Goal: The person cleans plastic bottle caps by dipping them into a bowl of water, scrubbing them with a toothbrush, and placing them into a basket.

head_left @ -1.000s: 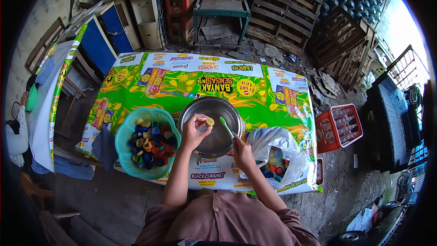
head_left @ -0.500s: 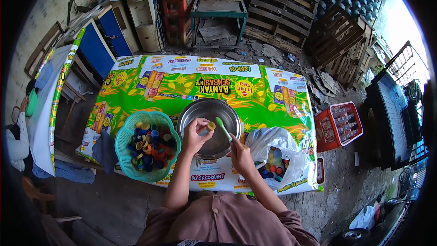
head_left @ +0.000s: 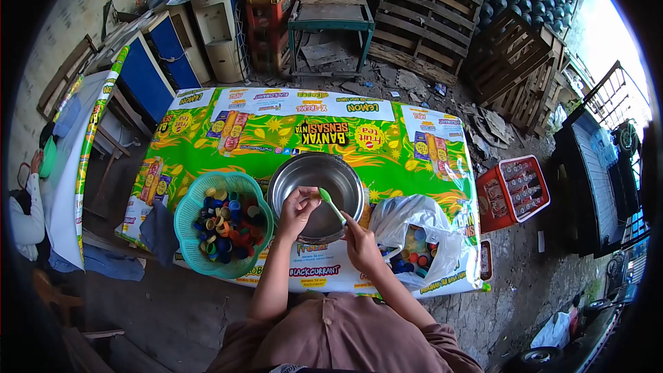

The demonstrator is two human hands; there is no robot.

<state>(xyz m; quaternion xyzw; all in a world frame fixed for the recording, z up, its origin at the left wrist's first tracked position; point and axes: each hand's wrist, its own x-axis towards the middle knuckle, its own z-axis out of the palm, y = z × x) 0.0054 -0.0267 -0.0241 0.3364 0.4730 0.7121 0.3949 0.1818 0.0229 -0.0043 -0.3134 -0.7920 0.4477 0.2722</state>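
Over the left part of a steel bowl [head_left: 349, 183], my left hand [head_left: 297, 211] has its fingers closed; the yellow cap seen in them earlier is now mostly hidden. My right hand [head_left: 362, 243] grips the handle of a green and white toothbrush [head_left: 333, 205], whose green head meets the fingertips of my left hand. Left of the bowl, a turquoise basket [head_left: 185, 224] holds several bottle caps [head_left: 224, 228] in mixed colours. To the right lies a white plastic bag [head_left: 449, 245], open, with more coloured caps [head_left: 418, 252] inside.
A green printed cover [head_left: 262, 139] lies over the table. Dark cloth [head_left: 159, 231] hangs at its left edge. Beyond stand a small metal-framed table [head_left: 330, 15] and wooden pallets [head_left: 428, 14]. A red crate [head_left: 497, 197] is at the right. Another person's sleeve [head_left: 31, 217] shows far left.
The toothbrush head has moved left and down onto the fingertips of my left hand. The yellow cap has turned largely out of sight. My right hand has shifted slightly left and down.
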